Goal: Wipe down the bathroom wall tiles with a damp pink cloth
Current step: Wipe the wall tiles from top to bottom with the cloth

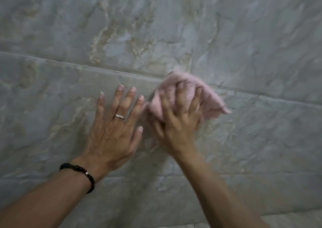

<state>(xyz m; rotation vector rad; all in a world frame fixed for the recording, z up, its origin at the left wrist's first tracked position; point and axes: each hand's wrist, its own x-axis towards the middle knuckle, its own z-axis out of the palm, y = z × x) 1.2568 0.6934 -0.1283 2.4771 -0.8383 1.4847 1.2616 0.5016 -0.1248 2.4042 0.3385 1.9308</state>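
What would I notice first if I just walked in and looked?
The pink cloth, right of the middle, bunched under the right hand and blurred against the grey tile wall. Beside it, the left hand lies flat on the tiles with straight fingers, a ring on one and a black bracelet round the wrist.

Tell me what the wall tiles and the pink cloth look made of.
Grey stone-look wall tiles: probably ceramic or stone, matte, with veined mottling and straight grout joints. Fuzzy pink cloth: soft knit or terry fabric, fuzzy-edged and bunched under the right hand; blur hides its weave.
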